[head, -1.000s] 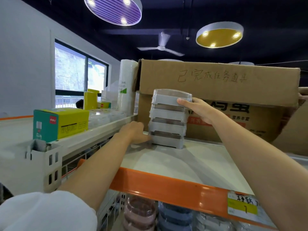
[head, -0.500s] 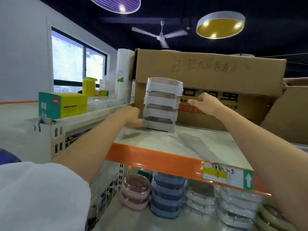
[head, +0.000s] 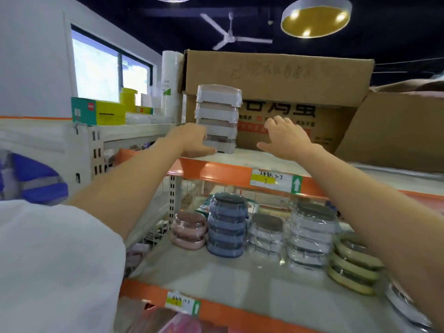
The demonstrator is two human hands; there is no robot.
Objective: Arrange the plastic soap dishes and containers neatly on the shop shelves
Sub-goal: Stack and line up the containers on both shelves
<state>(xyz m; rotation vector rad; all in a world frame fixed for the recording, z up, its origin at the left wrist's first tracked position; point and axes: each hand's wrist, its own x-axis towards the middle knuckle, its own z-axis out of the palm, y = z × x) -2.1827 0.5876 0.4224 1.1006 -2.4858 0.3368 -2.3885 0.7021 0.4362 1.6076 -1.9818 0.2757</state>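
Grey dish stack against left hand, right hand clear.

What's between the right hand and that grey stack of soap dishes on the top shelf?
Nothing. In the head view, only bare top shelf and the cardboard box behind show between the right hand and the grey stack of soap dishes.

Bright, soft-blurred — edges fisheye-warped

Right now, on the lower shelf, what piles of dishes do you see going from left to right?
Pink stack → blue stack → short clear stack → taller clear stack → yellow-green stack.
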